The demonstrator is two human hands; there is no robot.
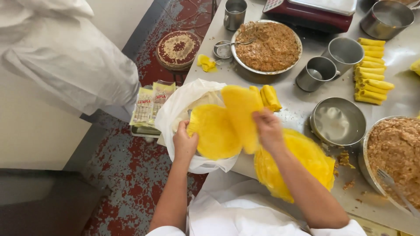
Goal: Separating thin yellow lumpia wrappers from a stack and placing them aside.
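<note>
My left hand (pixel 184 144) presses on a stack of round yellow wrappers (pixel 214 131) that rests in an open white plastic bag (pixel 177 107) at the table's left edge. My right hand (pixel 267 127) pinches one thin yellow wrapper (pixel 240 114) and lifts it up off that stack. Under my right forearm lies a second pile of yellow wrappers (pixel 306 159) flat on the steel table (pixel 302 102). Beyond the lifted wrapper lie two or three rolled yellow pieces (pixel 270 97).
A large bowl of brown minced filling (pixel 267 46) with a spoon stands at the back, another filling bowl (pixel 396 155) at right. Steel cups (pixel 316 73), an empty steel bowl (pixel 337 121), a row of finished rolls (pixel 371 72), a red scale (pixel 313 13). Packets (pixel 151 105) lie on a low surface left.
</note>
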